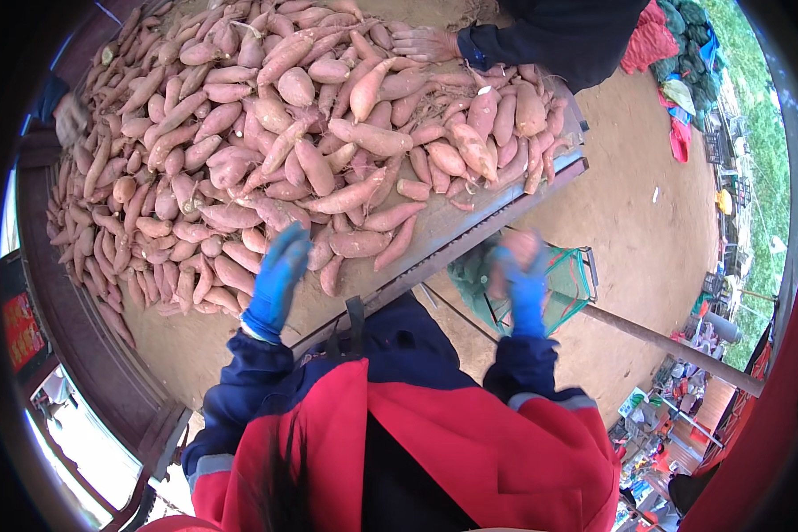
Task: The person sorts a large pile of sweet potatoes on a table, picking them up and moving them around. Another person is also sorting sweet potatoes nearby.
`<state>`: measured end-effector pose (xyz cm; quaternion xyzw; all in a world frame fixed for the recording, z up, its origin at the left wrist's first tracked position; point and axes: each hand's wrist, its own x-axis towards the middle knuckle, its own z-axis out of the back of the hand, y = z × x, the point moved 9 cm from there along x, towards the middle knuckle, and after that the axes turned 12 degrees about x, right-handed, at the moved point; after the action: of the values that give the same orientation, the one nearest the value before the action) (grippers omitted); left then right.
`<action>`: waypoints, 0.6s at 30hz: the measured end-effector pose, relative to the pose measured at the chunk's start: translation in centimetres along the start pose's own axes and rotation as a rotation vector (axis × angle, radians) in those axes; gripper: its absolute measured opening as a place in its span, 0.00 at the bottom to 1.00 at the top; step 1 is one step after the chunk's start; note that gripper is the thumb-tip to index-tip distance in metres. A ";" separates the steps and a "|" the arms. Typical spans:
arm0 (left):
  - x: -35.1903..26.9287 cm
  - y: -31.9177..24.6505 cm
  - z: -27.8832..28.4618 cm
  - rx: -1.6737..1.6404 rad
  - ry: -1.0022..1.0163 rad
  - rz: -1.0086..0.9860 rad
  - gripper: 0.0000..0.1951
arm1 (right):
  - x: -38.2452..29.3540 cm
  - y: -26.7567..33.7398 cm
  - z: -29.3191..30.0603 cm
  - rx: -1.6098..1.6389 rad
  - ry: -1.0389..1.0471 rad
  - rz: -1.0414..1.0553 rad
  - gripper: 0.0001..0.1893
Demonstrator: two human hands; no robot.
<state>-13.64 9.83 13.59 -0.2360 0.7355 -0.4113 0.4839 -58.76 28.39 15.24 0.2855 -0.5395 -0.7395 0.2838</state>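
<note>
A large heap of sweet potatoes [306, 153] covers much of a flat truck bed [332, 309] before me. My left hand [276, 282], in a blue glove, is at the near edge of the heap, its fingers against or just over the tubers; I see nothing held in it. My right hand [522, 276], gloved in blue and blurred, is beyond the bed's edge with a pinkish sweet potato [521, 247] at its fingers. Below that hand a green mesh bag [568, 286] hangs open on a metal frame [592, 272].
Another person's hand [425, 44] rests at the heap's far side, below a dark sleeve. A second bare hand [72, 120] is at the left end. A metal pole [671, 349] runs right from the bag frame. Filled red and green mesh bags [685, 60] lie on the ground at upper right.
</note>
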 end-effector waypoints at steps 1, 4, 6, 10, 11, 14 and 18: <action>0.0 0.5 2.3 0.091 -0.108 0.012 0.30 | -0.6 -0.5 5.2 -0.052 -0.133 0.067 0.47; -0.1 1.1 6.3 0.245 -0.308 -0.011 0.33 | -3.1 -2.0 14.3 -0.635 -0.399 0.013 0.43; 0.0 -0.7 6.3 0.478 -0.350 -0.194 0.35 | -3.3 -3.0 14.9 -0.984 -0.474 -0.224 0.40; 1.9 -5.3 2.9 1.229 -0.499 -0.499 0.45 | 1.3 0.2 -3.1 -0.477 0.168 0.200 0.34; 2.9 -6.5 1.7 1.434 -0.549 -0.577 0.47 | 1.8 1.9 -8.3 -0.470 0.250 0.326 0.35; 7.9 -8.1 0.3 1.504 -0.572 -0.572 0.48 | 4.1 5.3 -20.6 -0.449 0.399 0.494 0.42; 12.6 -8.9 0.5 1.457 -0.528 -0.493 0.52 | 8.4 6.9 -30.0 -0.461 0.475 0.574 0.49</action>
<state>-18.91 -4.68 14.38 -0.1063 0.0718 -0.8121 0.5693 -41.83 1.40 13.27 0.2155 -0.3376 -0.6456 0.6502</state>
